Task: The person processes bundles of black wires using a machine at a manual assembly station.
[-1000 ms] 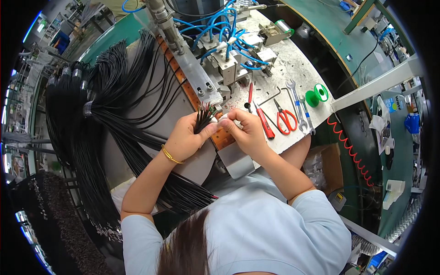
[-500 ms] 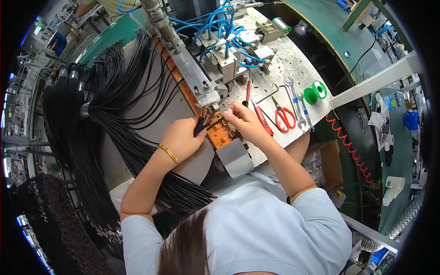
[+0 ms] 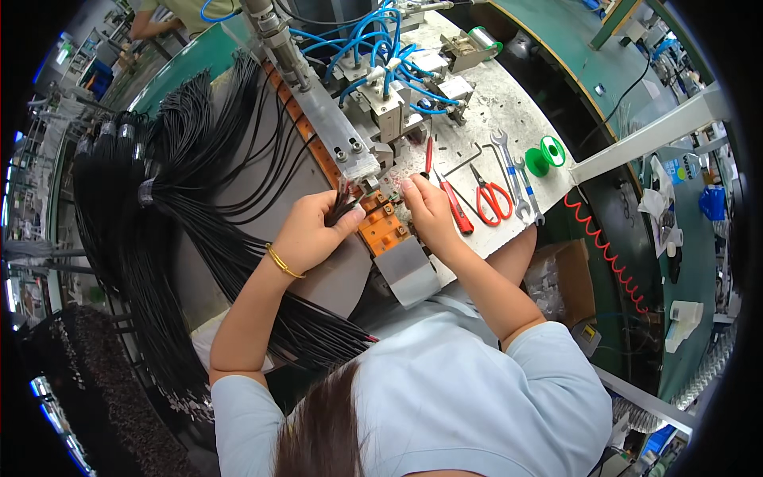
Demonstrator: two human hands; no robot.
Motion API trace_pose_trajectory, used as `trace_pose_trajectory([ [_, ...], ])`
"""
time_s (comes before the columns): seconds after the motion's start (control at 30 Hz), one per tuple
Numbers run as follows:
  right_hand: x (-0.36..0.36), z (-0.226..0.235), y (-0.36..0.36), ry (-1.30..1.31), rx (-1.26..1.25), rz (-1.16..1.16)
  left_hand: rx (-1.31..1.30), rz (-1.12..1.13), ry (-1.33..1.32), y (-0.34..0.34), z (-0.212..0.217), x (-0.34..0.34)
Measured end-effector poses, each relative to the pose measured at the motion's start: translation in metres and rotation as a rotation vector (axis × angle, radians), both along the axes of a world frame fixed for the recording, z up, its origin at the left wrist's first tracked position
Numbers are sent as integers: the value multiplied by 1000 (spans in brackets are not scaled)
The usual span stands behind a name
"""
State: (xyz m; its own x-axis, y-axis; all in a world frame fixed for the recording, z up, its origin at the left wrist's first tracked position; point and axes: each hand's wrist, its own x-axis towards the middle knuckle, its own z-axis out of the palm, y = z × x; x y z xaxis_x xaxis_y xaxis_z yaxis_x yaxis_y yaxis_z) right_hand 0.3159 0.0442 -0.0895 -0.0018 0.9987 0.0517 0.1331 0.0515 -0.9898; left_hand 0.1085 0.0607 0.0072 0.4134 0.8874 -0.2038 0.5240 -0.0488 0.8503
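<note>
My left hand (image 3: pixel 311 232) is closed round a small bunch of black cables (image 3: pixel 340 210), their stripped ends pointing up beside the machine's metal head (image 3: pixel 362 171). Just right of it, my right hand (image 3: pixel 431 216) has its thumb and fingers pressed together at the far end of the orange fixture block (image 3: pixel 383 232). Whatever sits in that pinch is too small to make out. Between both hands lies the fixture, with small screws and clamps on top and a grey metal plate (image 3: pixel 407 273) at its near end.
A large mass of black cables (image 3: pixel 151 238) spreads at the left. Right of my hands lie red-handled scissors (image 3: pixel 494 204), a red cutter (image 3: pixel 459 213), wrenches (image 3: pixel 510 171) and a green spool (image 3: pixel 546 157). Blue air hoses (image 3: pixel 389 60) loop over the machine. Behind it sits another person (image 3: pixel 179 17).
My right hand has drawn back slightly to the right, away from the cables. My left hand has shifted a little up and left, still gripping the bunch.
</note>
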Motion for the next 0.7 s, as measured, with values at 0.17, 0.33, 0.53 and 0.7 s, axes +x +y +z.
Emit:
trace_pose_trajectory([
  [0.17,-3,23,-13,-185,198,-134,76,-14,52,2,5,-1],
  [0.33,0,37,-27,-380,292,-97,15,70,-83,1,4,0],
  [0.53,-1,38,-27,-390,339,-87,-81,101,-134,0,17,1],
  [0.7,-1,39,-28,-443,344,-109,-251,102,-282,-3,12,3],
])
